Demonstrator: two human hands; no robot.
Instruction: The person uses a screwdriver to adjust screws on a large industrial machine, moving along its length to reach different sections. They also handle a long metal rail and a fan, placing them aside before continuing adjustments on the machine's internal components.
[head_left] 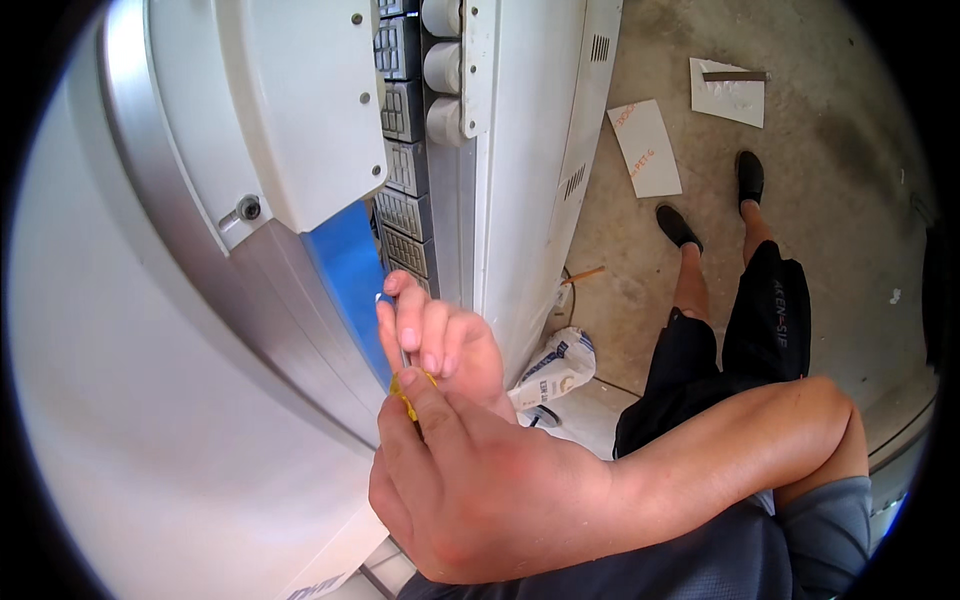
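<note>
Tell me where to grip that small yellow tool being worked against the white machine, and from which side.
Grip the yellow tool at its handle end, coming from the person's side, below the blue panel. Only a sliver of the handle shows between the right hand and the left hand; the far end seems to run up under the left fingers toward the white machine, so only the near end looks free.
</note>
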